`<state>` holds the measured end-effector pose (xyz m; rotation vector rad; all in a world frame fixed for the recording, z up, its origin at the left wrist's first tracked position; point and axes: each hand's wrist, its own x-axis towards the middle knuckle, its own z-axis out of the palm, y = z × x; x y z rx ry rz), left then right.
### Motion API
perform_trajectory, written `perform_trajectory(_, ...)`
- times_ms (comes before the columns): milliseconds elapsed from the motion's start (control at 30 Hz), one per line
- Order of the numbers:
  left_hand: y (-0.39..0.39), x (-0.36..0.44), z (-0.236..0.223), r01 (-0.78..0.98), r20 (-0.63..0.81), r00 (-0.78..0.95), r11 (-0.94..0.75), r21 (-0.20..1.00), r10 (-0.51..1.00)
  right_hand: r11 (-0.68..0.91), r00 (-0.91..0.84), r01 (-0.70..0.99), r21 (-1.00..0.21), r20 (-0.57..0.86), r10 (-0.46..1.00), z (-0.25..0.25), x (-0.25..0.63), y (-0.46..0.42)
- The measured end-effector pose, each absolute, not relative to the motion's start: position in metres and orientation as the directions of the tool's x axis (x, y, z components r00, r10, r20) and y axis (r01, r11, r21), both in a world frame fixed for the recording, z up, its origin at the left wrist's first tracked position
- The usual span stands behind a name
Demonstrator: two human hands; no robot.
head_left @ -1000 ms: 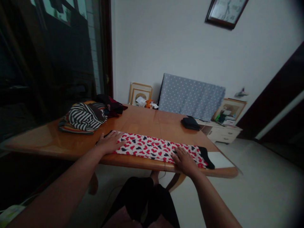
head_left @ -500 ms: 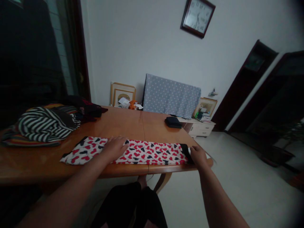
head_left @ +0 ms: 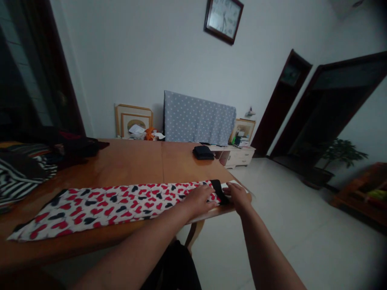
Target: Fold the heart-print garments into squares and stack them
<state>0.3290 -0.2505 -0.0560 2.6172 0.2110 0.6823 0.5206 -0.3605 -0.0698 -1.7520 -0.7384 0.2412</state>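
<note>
- Cloth strip (head_left: pixel 99 211) on view, white with red and black hearts, lying long and flat across the table (head_left: pixel 130 161), stretching away to the left of the left hand (head_left: pixel 198 201)!
- Left hand is down on the strip, palm flat, pressing, gripping nothing.
- Right hand (head_left: pixel 237 197) sits just beside it, close but apart, fingertips at the strip's end by a black band (head_left: pixel 219 191). Pinching or only touching? Can't tell from here.
- Looks light and soft, likely to slide or ruck on that glossy wood; best taken at the end edges, with a flat hand along its length.
- Straight ahead of the hands, a black pouch (head_left: pixel 202 152); well left of the left hand, striped clothes (head_left: pixel 21 173) piled on the table.
</note>
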Motion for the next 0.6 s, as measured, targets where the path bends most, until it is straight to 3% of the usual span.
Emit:
perform_trajectory(133, -0.268, 0.351, -0.054, 0.095, 0.41, 0.873, -0.917, 0.389, 0.264, -0.083, 0.845, 0.071, -0.994, 0.015, 0.535, -0.071, 0.524, -0.368)
perform_trajectory(233, -0.269, 0.361, -0.058, 0.139, 0.39, 0.866, -0.9, 0.413, 0.313, -0.028, 0.858, -0.002, -1.0, -0.016, 0.514, -0.073, 0.526, -0.371)
perform_trajectory(367, -0.257, 0.373, -0.065, 0.097, 0.402, 0.825, -0.799, 0.593, 0.398, 0.023, 0.865, -0.038, -0.999, -0.021, 0.502, -0.075, 0.528, -0.371)
perform_trajectory(500, -0.247, 0.383, -0.065, 0.034, 0.351, 0.742, -0.554, 0.832, 0.572, 0.05, 0.869, -0.077, -0.996, -0.042, 0.494, -0.079, 0.53, -0.37)
perform_trajectory(600, -0.249, 0.382, -0.061, -0.013, 0.37, 0.657, -0.481, 0.877, 0.657, 0.068, 0.872, -0.073, -0.995, -0.03, 0.489, -0.081, 0.532, -0.369)
